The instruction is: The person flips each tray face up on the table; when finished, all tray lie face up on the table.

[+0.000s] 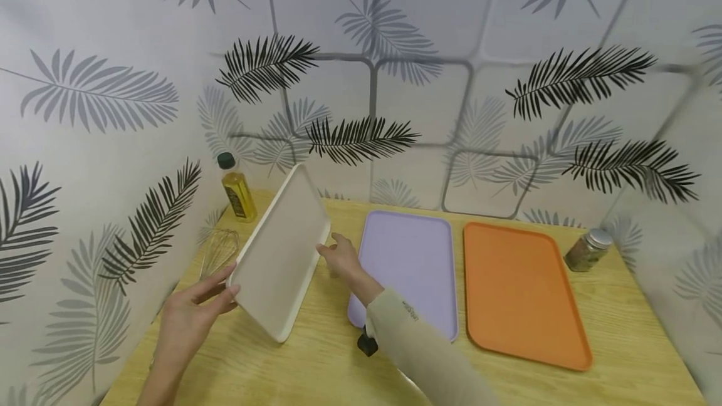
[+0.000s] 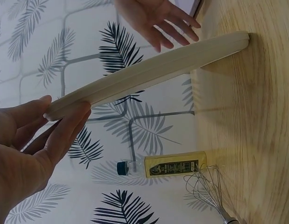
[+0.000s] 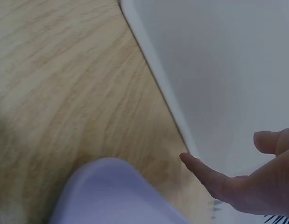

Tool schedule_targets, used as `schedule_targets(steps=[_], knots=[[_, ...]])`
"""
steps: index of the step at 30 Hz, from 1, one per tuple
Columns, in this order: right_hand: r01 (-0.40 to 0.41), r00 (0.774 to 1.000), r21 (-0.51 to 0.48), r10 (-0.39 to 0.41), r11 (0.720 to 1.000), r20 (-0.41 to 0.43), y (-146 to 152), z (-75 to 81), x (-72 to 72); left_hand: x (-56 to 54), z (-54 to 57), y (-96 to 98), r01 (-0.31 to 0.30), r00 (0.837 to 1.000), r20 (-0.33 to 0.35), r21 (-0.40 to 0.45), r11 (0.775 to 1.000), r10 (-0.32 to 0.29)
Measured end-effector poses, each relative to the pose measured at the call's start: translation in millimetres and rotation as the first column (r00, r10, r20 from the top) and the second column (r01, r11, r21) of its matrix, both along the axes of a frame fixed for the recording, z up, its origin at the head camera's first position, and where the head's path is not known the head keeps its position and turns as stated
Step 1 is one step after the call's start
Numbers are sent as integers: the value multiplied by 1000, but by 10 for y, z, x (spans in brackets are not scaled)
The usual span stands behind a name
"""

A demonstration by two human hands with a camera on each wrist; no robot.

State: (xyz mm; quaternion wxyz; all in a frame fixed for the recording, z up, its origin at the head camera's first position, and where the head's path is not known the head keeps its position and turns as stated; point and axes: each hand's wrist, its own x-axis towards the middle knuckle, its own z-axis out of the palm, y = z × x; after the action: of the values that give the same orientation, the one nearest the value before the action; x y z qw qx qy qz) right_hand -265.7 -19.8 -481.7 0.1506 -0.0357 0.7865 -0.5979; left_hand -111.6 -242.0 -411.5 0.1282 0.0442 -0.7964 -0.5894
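A cream tray (image 1: 287, 249) stands tilted up on one long edge at the left of the table. My left hand (image 1: 192, 315) pinches its raised near edge between thumb and fingers, and the left wrist view shows this tray (image 2: 149, 72) almost edge-on. Close to the tray's lower edge is my right hand (image 1: 343, 259), with fingers extended and nothing in its grip. The right wrist view has a fingertip of this hand (image 3: 256, 182) at the tray's rim; whether it touches, I cannot tell. A purple tray (image 1: 408, 255) lies flat under my right forearm, which hides part of it.
Farther right lies an orange tray (image 1: 521, 296), with a spice jar (image 1: 588, 249) by its far corner. An oil bottle (image 1: 238, 190) and a wire whisk (image 1: 220, 250) are behind the cream tray. A small black object (image 1: 368, 343) shows beside my sleeve. Patterned walls border the table.
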Motion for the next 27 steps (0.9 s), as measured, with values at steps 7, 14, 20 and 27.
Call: schedule_targets(steps=[7,14,20,27], knots=[[9,991,-64,0,998,132,42,-152,17,-33,-40,-65,20,1000,4,34,999,-20],[29,984,-125,-7,992,177,57,-185,5,-97,-118,-139,52,999,-2,161,986,-52],[77,980,-157,-46,985,191,65,-213,-3,-141,-203,-239,81,997,-17,255,963,-79],[124,976,-218,-80,968,201,73,-264,-20,-173,-285,-343,76,997,-26,310,948,-72]])
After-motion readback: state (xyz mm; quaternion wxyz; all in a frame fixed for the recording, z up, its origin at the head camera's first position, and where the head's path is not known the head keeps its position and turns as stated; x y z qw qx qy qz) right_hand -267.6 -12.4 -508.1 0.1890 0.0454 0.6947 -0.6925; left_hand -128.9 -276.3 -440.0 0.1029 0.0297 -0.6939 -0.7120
